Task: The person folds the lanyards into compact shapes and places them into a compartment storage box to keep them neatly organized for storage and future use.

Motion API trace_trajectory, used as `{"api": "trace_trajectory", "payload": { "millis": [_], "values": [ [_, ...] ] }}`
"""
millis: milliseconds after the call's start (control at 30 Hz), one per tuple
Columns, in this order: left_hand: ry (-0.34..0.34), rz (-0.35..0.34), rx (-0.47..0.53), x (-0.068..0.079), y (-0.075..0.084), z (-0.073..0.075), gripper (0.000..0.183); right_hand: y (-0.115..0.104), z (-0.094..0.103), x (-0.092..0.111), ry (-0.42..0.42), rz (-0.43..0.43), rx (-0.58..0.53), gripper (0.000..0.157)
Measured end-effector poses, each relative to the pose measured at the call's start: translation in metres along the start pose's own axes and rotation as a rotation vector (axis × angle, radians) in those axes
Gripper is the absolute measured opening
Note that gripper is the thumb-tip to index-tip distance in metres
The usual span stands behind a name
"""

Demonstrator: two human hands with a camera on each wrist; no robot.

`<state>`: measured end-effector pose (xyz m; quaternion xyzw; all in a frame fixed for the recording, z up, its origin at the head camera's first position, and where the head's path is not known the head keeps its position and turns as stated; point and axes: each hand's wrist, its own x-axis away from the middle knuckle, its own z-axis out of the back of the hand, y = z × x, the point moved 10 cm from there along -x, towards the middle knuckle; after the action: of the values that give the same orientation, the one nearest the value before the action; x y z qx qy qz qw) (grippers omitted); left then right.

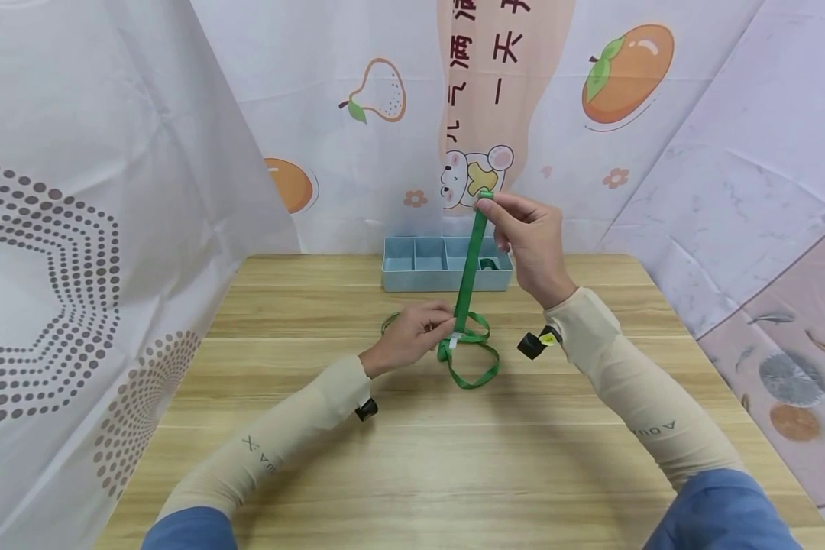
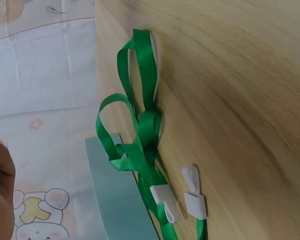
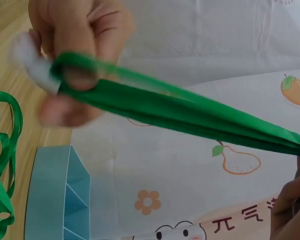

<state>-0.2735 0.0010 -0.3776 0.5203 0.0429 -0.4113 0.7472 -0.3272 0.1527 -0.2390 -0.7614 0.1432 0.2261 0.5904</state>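
Between my two hands a green lanyard [image 1: 471, 267] is stretched upward, its strap doubled. My right hand [image 1: 532, 241] pinches its upper end, thumb against forefinger, above a divided tray. Lower down, my left hand [image 1: 415, 336] grips the other end beside a white plastic clip [image 3: 35, 62]; a fingertip sits in the strap's loop in the blurred right wrist view. Other green lanyards [image 2: 147, 75] lie looped on the table by the left hand, with white clips [image 2: 164, 200] on them. The left wrist view does not show the left hand's grip.
A light blue tray [image 1: 447, 281] with compartments stands at the table's back edge, a coiled green strap [image 1: 488, 263] in its right-hand compartment. The wooden table [image 1: 412, 458] meets a printed cloth [image 1: 357, 153] behind. Small black wrist devices [image 1: 531, 345] hang from the sleeves.
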Motion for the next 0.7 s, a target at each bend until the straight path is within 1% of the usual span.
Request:
{"api": "trace_trajectory", "payload": {
  "millis": [67,133,233,333,433,533,600,700],
  "values": [
    [0.047,0.017,-0.021,0.000,0.000,0.004,0.021,0.000,0.000,0.001,-0.009,-0.005,-0.012,0.020],
    [0.097,0.042,-0.034,-0.001,-0.002,0.009,0.023,0.000,-0.001,0.002,-0.018,-0.011,-0.015,0.019],
    [0.141,0.075,-0.042,0.001,-0.005,0.013,0.022,-0.001,-0.002,0.003,-0.023,-0.021,-0.002,0.017],
    [0.138,0.087,-0.022,0.003,-0.007,0.012,0.016,-0.002,-0.003,0.004,-0.025,-0.028,0.012,0.016],
    [0.131,0.088,0.008,0.004,-0.008,0.011,0.016,-0.005,-0.002,0.003,-0.020,-0.024,0.024,0.017],
    [0.146,0.084,0.013,0.005,-0.007,0.012,0.016,-0.009,0.001,0.002,0.001,-0.014,0.047,0.019],
    [0.160,0.068,0.007,0.005,-0.004,0.013,0.016,-0.011,0.004,0.001,0.024,-0.008,0.062,0.019],
    [0.164,0.030,-0.006,0.005,0.000,0.012,0.016,-0.012,0.010,0.001,0.062,-0.014,0.045,0.019]
  ]
}}
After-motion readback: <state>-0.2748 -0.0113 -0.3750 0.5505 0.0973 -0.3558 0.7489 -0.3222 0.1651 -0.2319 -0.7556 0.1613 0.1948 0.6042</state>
